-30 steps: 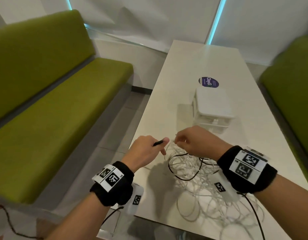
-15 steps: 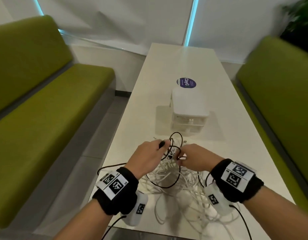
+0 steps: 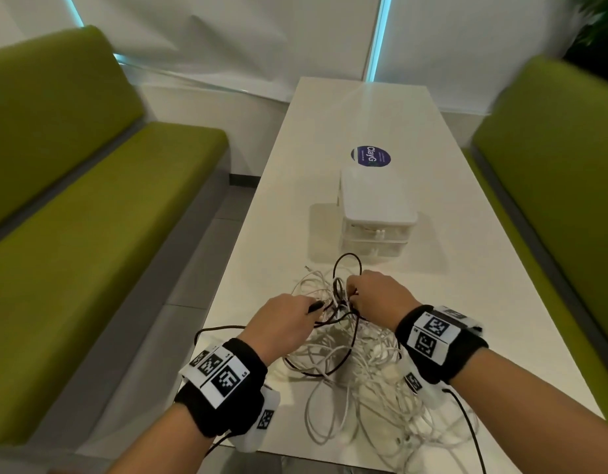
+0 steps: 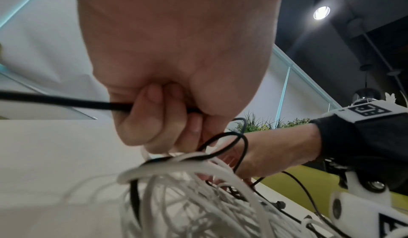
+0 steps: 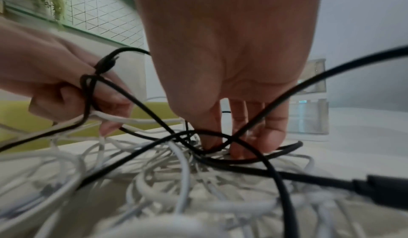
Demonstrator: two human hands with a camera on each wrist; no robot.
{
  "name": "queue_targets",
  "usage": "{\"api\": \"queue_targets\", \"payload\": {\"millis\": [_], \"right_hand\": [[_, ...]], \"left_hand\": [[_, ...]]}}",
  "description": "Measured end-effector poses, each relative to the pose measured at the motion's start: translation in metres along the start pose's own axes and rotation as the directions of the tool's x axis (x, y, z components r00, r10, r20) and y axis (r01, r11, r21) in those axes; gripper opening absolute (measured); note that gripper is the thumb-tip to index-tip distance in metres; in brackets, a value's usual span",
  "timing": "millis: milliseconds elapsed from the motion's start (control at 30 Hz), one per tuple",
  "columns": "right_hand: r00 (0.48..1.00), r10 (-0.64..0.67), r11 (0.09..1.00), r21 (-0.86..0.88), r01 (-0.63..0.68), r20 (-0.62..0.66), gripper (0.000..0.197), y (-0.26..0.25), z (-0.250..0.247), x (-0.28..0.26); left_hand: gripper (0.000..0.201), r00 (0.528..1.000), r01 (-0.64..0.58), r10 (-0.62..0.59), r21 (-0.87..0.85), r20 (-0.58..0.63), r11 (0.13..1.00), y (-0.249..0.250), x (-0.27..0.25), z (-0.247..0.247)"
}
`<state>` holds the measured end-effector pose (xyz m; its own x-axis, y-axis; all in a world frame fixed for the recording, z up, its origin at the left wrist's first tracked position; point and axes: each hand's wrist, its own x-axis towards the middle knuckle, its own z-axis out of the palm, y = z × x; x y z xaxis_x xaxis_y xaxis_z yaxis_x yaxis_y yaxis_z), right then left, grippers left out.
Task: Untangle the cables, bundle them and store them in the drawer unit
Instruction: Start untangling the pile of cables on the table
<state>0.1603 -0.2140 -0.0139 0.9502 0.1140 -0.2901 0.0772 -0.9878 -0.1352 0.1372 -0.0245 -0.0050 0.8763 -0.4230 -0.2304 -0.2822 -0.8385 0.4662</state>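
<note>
A tangle of white cables [image 3: 357, 367] lies on the near end of the white table [image 3: 336, 124], with a black cable [image 3: 343, 265] looped through it. My left hand [image 3: 285, 319] grips that black cable [image 4: 66, 100] in a fist, and the plug [image 5: 106, 65] sticks out past the thumb. My right hand [image 3: 378, 295] reaches down into the knot, fingertips [image 5: 238, 137] pinching strands where black and white cables cross. The white drawer unit [image 3: 374, 213] stands just beyond the hands, drawers closed.
Green benches run along the left [image 3: 90, 234] and the right [image 3: 552, 159] of the table. A round dark sticker [image 3: 370, 156] lies behind the drawer unit. The black cable trails off the table's left edge [image 3: 207, 333]. A plant [image 3: 600, 25] stands at the far right.
Both hands have dropped from above the pile into the knot. A black loop now stands up beyond them, and black cable trails further left. The head view has swung to the right.
</note>
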Motion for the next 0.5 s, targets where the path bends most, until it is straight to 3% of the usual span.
{"api": "queue_targets", "payload": {"millis": [233, 500], "right_hand": [[0.998, 0.03, 0.997, 0.066, -0.033, 0.059, 0.01, 0.009, -0.0004, -0.0026], [0.995, 0.087, 0.996, -0.008, -0.086, 0.057, 0.007, 0.0079, -0.0009, -0.0061]], "left_hand": [[0.037, 0.999, 0.032, -0.032, -0.004, -0.002, 0.999, -0.0082, 0.001, 0.0054], [0.038, 1.0, 0.029, -0.029, 0.006, -0.005, 1.0, -0.0077, -0.0002, 0.0057]]}}
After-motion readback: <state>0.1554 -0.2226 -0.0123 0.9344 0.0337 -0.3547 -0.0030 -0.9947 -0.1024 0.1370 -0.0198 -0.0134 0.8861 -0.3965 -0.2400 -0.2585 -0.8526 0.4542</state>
